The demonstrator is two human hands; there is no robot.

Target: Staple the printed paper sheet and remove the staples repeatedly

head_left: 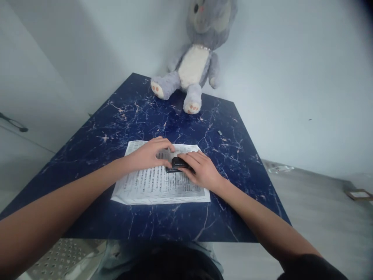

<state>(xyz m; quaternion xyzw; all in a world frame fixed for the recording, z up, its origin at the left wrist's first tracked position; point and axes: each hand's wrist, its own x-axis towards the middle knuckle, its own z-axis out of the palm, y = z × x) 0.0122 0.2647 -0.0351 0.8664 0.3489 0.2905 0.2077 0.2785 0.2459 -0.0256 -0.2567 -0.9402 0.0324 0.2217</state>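
Okay, so in the head view, which is the only one here, you've got both hands over a printed paper stack lying near the close edge of a dark blue marbled table. Your right hand is wrapped over a black stapler, or at least that's what it looks like, fingers on top and thumb along the near side, so yeah, you're gripping it. It sits on the pages, right of the middle, with its free end pointing at your other hand.

Your left hand is curved into a loose C, thumb and fingers apart, with nothing pinched between them. The thumb tip is right by the stapler's end, but I can't tell if it's actually touching.

Further back you've got a grey plush toy sitting at the far end, feet towards you, its head cut off by the top of the picture. A tiny grey piece lies beyond the pages, off to the right. Down on the floor there's a brown-edged frame plus something clear and crumpled by the wall.
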